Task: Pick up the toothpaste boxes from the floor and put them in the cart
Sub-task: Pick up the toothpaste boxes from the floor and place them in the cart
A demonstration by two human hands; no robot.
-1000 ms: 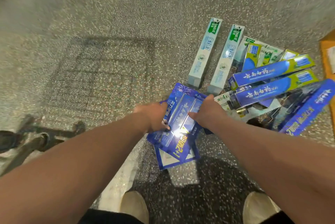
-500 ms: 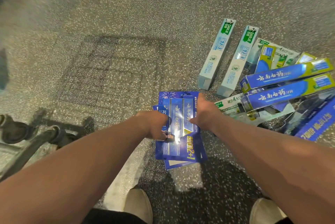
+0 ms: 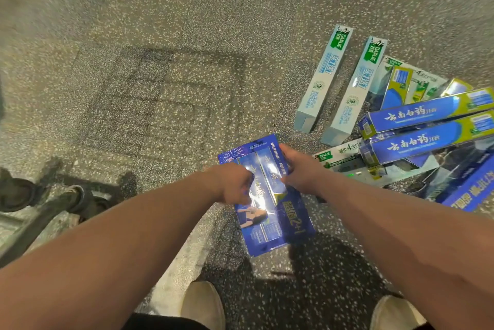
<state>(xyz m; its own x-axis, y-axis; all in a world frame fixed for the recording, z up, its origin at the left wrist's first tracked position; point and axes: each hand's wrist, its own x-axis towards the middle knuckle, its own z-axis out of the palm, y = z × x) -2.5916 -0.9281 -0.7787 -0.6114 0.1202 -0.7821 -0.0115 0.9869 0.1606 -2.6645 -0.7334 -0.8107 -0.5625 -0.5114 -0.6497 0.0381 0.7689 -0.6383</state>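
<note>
Step in hand: the pick-up. Both hands are on a blue 2+1 toothpaste multipack [image 3: 270, 212], and by the shadow under it I'd say it is off the floor [image 3: 187, 35].
Left hand [image 3: 232, 185]: fingers curled round the multipack's left edge, gripping it.
Right hand [image 3: 299, 169]: clamped on the multipack's upper right edge, thumb over the front.
Multipack: tilted, with its far end leaning left and a glossy window glaring. There are long boxes behind the window, but I can't count them. A second blue edge peeks out at the near end, possibly another pack beneath.
Left on the floor: plenty, all to the right of the multipack. Two pale Darlie boxes [image 3: 323, 81] lie side by side beyond it. Two blue-and-yellow boxes [image 3: 427, 126] are stacked across a heap, and a white Darlie box [image 3: 336, 158] sits just beside the right hand. A big blue pack [image 3: 470, 190] is at the frame's edge.
Cart: only a wheel [image 3: 16, 193] and the low frame [image 3: 53, 212] show, well left of the multipack. The basket is out of view, so I can't tell what is in it.
Shoes [image 3: 203, 303]: planted nearer than the multipack.
Next move calls for: keeping both grips firm and swinging left towards the cart. The pack is broad and floppy-looking and wants holding level, then setting in flat.
Progress: early, I'd judge, with most of the pile waiting.
</note>
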